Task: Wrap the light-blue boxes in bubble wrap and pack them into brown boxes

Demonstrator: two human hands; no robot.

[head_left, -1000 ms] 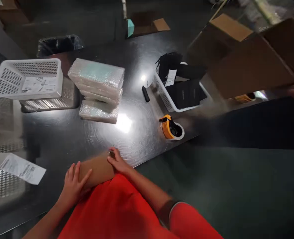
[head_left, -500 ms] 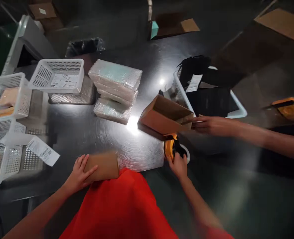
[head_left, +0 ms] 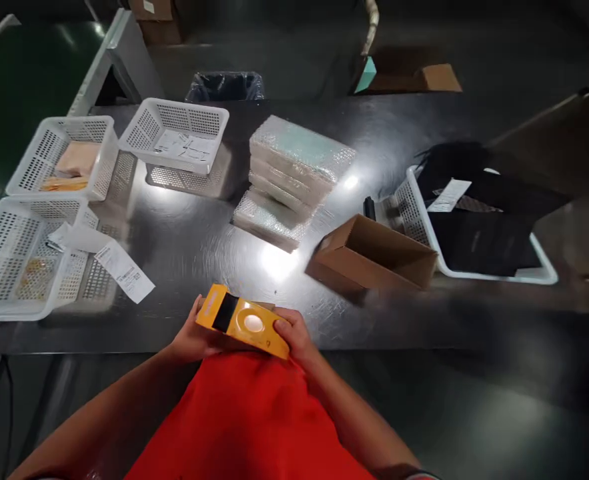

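Note:
My right hand (head_left: 294, 337) is closed around a yellow tape dispenser (head_left: 247, 323) with a black band, thumb on its right end. The dispenser lies across a small brown cardboard box (head_left: 266, 306), most of which it hides. My left hand (head_left: 194, 337) grips the box at its left side, its fingers partly covered by the dispenser. Both hands are close to my red clothing, at the table's front edge. Ahead to the right, an open cardboard box (head_left: 344, 250) rests on the table.
Bubble-wrapped packs (head_left: 294, 173) are stacked mid-table. White baskets stand at left, one holding paper slips (head_left: 184, 143); a printed label (head_left: 124, 270) hangs from another basket (head_left: 19, 313). A white basket (head_left: 499, 275) with black items is at right. Behind the table is a lined bin (head_left: 224, 87).
My right hand has brought the tape dispenser left onto the small box held by my left hand. Another person's hand has left the open box. The view has shifted left.

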